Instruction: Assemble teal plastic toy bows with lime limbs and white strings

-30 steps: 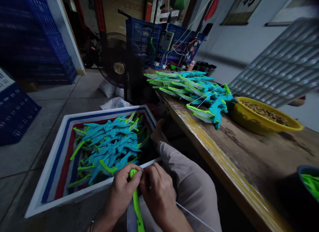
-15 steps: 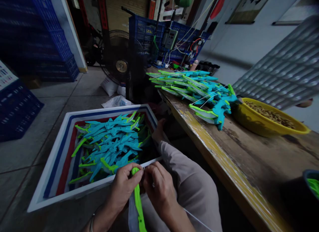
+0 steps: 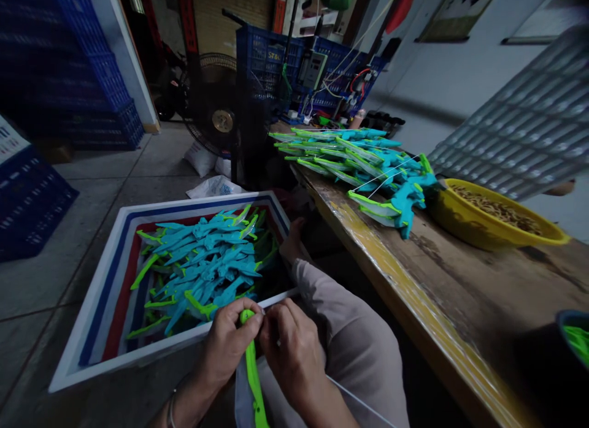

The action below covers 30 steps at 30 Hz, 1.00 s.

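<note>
Hands stay together over the lap in the head view, left hand (image 3: 227, 348) pinching the tip of the green strip (image 3: 252, 379), right hand (image 3: 292, 348) pressed around the white string (image 3: 354, 398), barely shifted, beside the tray (image 3: 99, 293) of blue pieces (image 3: 202, 268).

Two hands were at work, the left hand (image 3: 227, 348) and the right hand (image 3: 294, 354); one green strip (image 3: 252, 379) sat between them; one striped tray (image 3: 92, 330) held uncountable teal toys; one yellow bowl (image 3: 464, 225); one fan (image 3: 216, 118).
</note>
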### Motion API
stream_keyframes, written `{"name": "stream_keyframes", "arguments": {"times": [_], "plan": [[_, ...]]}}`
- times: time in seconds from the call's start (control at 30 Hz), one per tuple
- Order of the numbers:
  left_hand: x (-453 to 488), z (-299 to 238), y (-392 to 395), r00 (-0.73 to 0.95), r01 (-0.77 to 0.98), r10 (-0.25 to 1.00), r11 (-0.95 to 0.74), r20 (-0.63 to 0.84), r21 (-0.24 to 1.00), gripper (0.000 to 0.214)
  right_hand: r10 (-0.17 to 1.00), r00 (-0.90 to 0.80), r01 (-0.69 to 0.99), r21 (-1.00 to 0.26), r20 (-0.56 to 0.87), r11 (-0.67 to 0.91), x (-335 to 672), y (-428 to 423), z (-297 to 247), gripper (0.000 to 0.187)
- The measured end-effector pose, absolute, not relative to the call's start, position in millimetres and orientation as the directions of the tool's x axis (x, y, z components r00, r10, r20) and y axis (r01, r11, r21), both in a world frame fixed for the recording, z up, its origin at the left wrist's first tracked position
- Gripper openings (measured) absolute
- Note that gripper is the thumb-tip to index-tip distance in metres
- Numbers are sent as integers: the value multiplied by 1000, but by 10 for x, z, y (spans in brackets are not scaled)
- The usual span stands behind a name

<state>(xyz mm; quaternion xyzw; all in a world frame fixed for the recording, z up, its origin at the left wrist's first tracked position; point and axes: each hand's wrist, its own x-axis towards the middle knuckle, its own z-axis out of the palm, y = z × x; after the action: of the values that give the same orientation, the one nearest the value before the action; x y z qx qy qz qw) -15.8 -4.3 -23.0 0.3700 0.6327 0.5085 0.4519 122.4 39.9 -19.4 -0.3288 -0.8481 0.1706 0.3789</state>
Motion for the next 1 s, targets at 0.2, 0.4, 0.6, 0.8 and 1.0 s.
{"name": "stream_keyframes", "arguments": {"times": [0.2,0.4,0.6,0.8,1.0], "plan": [[-153,-244,-67,-308,-15,933,192,-187,981,24,706,-498,393,-595,504,702,1233,390,-138,18],[-160,-208,-61,-310,30,936,182,-164,983,23,690,-544,359,-611,477,706,1296,434,-32,17],[-181,-102,-46,-315,34,936,177,-158,984,20,658,-604,390,-554,449,736,1263,491,70,20],[-86,-206,-33,-350,-156,898,224,-266,962,19,620,-487,425,-453,616,784,1202,405,-168,25],[1,-220,-14,-295,-421,866,261,-403,869,27,612,-438,396,-470,659,789,1189,347,-269,20]]}}
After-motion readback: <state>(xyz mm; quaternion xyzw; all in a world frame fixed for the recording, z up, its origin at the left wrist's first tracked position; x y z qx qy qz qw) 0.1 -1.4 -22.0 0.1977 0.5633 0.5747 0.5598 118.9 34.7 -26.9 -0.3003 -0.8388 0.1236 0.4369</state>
